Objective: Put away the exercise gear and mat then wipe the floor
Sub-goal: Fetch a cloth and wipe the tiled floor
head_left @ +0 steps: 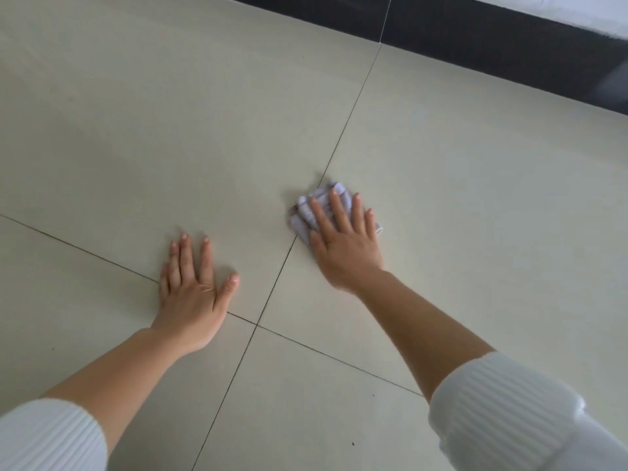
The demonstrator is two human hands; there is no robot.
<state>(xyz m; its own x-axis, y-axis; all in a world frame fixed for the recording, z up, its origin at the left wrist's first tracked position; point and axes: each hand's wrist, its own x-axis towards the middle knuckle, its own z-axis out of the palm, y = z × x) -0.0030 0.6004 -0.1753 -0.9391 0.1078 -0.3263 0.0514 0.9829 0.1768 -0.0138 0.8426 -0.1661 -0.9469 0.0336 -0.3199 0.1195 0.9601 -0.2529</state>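
Pale floor tiles (142, 137) run to a dark baseboard (509, 45), with no exercise gear or mat in view, so you appear to be on the final step, wiping. Your right hand (343, 239) presses a folded white cloth (307, 215) flat on a grout line, fingers straight; your left hand (190, 294) braces, fingers spread, holding nothing.

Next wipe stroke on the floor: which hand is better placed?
Right. The right hand already lies flat on the cloth, pressing it to the floor. The left hand rests flat on bare floor, apart from the cloth, probably bracing.
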